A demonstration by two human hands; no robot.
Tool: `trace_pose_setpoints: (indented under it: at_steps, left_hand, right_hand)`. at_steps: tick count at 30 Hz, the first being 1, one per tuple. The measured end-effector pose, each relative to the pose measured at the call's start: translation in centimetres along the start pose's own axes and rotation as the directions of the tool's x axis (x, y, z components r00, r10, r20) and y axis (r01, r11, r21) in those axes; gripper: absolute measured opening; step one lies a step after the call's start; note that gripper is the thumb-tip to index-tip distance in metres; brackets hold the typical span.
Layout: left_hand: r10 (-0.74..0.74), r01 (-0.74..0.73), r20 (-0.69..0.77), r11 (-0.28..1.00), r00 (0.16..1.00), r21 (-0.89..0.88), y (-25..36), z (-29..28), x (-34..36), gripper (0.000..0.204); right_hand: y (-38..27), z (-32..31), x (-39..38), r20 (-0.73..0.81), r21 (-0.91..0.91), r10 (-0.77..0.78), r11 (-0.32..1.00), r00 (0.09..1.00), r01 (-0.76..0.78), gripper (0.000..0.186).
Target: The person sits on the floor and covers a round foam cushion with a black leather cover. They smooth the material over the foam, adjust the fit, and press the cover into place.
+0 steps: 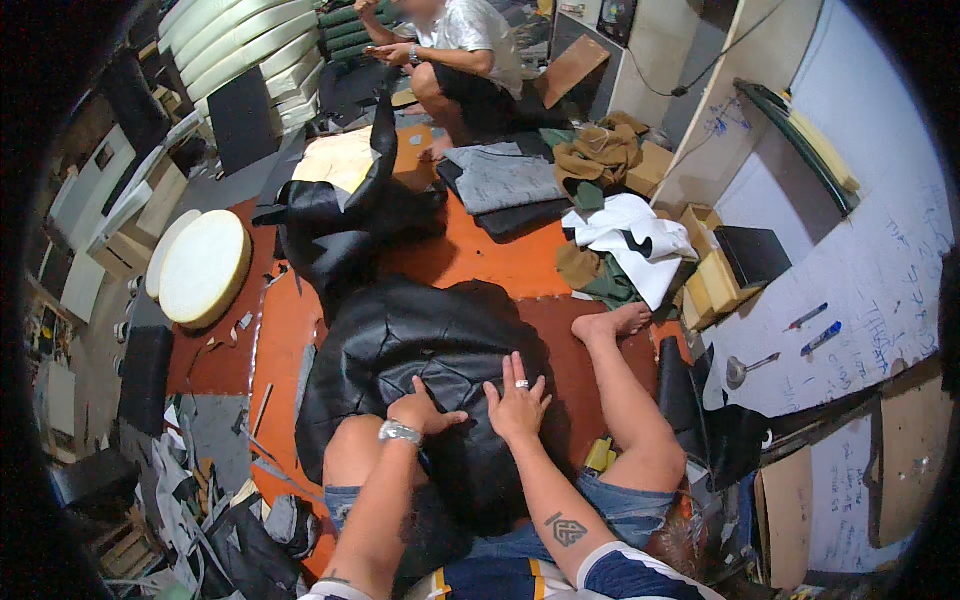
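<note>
A large black leather-like piece with quilted seams lies spread over the mat between my legs, partly over my left leg. Flat on its near half rests my left hand, fingers spread. My right hand, wearing a ring, presses beside it with its fingers apart. Neither hand grips anything. Farther off, another black sheet stands crumpled and folded, with a pale yellow piece on top of it.
A person crouches at the back. Round foam pads lie left, fabric scraps at lower left. Folded grey cloth and white material sit at right, beside a written-on white board with pens. Orange matting covers the floor.
</note>
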State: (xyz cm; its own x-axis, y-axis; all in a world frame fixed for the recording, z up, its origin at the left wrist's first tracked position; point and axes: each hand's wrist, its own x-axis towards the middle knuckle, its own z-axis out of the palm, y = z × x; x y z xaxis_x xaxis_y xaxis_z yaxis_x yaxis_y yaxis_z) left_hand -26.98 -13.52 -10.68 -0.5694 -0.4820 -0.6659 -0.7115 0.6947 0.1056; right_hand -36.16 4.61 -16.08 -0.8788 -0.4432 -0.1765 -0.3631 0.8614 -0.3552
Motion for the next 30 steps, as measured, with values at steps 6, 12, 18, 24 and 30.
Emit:
trace_pose_setpoints:
  at_steps: [6, 12, 18, 24, 30]
  left_hand:
    - [0.19, -0.196, -0.106, 0.559, 0.976, -0.806, -10.9, -4.0, 0.4, 0.096]
    - [-0.222, -0.195, -0.456, 0.685, 0.862, -0.702, -20.6, 0.3, -0.8, 0.078]
    - [-0.244, 0.008, -0.165, 0.583, 0.956, -0.812, -24.8, 7.3, -1.1, 0.114]
    - [-0.262, -0.279, -0.57, 0.67, 0.779, -0.688, -27.0, 11.0, 4.1, 0.118]
    - [-0.232, -0.294, -0.482, 0.551, 0.845, -0.781, -27.2, 10.4, 3.2, 0.097]
  right_hand:
    - [-1.3, -0.4, 0.4, -0.052, 0.16, 0.188, 0.971, 0.981, -0.177, 0.097]
    - [1.2, -0.5, 2.1, 0.153, 0.298, 0.321, 0.887, 0.935, -0.353, 0.123]
    - [4.8, 1.9, 3.8, 0.097, 0.522, 0.262, 0.808, 0.96, -0.274, 0.094]
    - [5.2, 1.7, 4.1, 0.195, 0.598, 0.183, 0.757, 0.964, -0.265, 0.125]
    - [4.6, 0.8, 3.8, 0.188, 0.608, 0.176, 0.752, 0.966, -0.255, 0.118]
